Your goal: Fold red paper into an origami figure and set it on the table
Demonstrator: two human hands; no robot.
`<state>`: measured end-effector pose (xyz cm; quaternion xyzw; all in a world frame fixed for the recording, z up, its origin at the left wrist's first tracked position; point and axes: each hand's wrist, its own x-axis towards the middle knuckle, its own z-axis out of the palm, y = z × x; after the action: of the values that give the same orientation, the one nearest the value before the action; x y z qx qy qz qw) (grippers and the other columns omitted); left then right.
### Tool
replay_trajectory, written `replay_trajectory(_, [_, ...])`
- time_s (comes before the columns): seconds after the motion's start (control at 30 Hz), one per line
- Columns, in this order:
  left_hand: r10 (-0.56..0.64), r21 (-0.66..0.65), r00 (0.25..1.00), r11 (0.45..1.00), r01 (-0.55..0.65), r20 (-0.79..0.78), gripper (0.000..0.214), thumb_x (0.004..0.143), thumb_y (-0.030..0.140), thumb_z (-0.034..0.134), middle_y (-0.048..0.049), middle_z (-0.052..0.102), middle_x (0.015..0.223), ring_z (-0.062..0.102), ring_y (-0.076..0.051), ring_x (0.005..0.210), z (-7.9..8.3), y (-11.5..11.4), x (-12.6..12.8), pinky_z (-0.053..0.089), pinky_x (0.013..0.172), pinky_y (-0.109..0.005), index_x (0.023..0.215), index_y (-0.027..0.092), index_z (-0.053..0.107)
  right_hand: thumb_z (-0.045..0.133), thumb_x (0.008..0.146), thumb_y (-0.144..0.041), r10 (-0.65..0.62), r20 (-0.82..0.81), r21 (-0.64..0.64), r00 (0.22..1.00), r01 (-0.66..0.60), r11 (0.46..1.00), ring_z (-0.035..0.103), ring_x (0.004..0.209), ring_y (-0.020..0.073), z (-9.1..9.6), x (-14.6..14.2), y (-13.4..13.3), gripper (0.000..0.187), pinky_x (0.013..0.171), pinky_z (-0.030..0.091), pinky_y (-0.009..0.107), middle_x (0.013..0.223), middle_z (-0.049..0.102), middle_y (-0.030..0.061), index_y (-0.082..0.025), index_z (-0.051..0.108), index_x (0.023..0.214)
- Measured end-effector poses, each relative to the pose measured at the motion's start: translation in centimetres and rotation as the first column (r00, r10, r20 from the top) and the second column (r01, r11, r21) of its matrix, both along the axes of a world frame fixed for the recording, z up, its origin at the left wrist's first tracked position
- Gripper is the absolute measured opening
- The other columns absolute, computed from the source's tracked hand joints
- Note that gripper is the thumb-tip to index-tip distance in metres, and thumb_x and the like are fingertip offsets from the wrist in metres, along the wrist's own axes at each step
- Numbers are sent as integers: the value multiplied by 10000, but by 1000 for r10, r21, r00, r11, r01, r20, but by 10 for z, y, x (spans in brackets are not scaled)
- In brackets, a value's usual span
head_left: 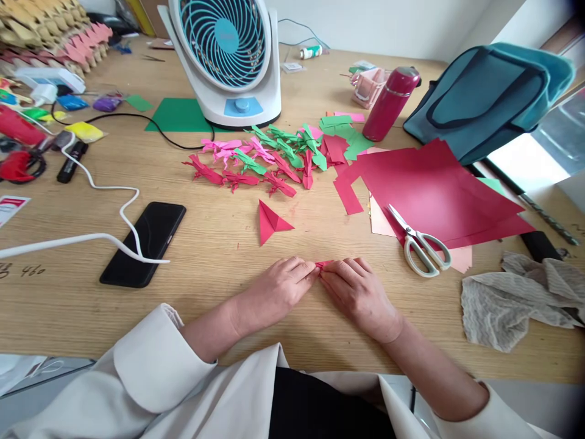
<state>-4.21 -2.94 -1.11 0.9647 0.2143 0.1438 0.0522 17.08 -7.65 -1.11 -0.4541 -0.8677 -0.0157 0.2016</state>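
Note:
Between my two hands is a small piece of folded red paper (324,264), mostly hidden by the fingers. My left hand (286,283) pinches its left side, fingers pressed together. From the right, my right hand (359,291) is closed on the same paper, its fingertips almost meeting the left ones. Just beyond the hands a red paper triangle with folded flaps (272,223) lies on the wooden table (219,244). Farther back sits a pile of folded paper figures (274,155) in red, green and pink.
Scissors (420,244) rest partly on large red paper sheets (425,189) at the right, near a grey cloth (503,305). A phone (144,244) and white cable lie left. A fan (228,55), red flask (390,103) and teal bag (484,97) stand behind.

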Motion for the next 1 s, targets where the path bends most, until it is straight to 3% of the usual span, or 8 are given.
replay_trajectory(0.2, [2, -20, 1000, 1000, -1, 29, 326, 988, 104, 422, -111, 648, 1205, 596, -211, 1069, -3, 1, -2, 531, 947, -378, 1283, 119, 560, 494, 990, -129, 24, 7, 16, 1000, -24, 1000, 532, 772, 195, -4, 2, 1, 190, 698, 421, 367, 908, 666, 88, -165, 655, 897])
replay_trajectory(0.5, [56, -101, 995, 994, -49, 76, 236, 990, 131, 429, -89, 655, 1096, 597, -198, 1002, 3, 2, 3, 529, 884, -367, 1125, 141, 622, 456, 1000, -131, 30, -82, -87, 996, -37, 995, 573, 833, 215, -1, 4, -1, 214, 726, 503, 371, 949, 642, 104, -177, 663, 973])
replay_trajectory(0.67, [124, -59, 992, 991, -121, 40, 195, 1002, 188, 440, -57, 637, 957, 566, -187, 890, 5, 7, 14, 497, 795, -328, 940, 160, 623, 456, 997, -114, 19, -101, -74, 995, -27, 997, 589, 857, 211, 1, 4, 1, 210, 743, 500, 370, 963, 657, 104, -178, 656, 992])
replay_trajectory(1.0, [151, -64, 986, 987, -147, 67, 235, 1012, 188, 421, -46, 624, 900, 548, -171, 871, 2, 11, 16, 464, 791, -300, 883, 167, 616, 528, 975, -154, 2, -56, -57, 998, -5, 998, 566, 803, 205, 3, 4, 4, 117, 735, 463, 376, 919, 666, 88, -172, 643, 992])
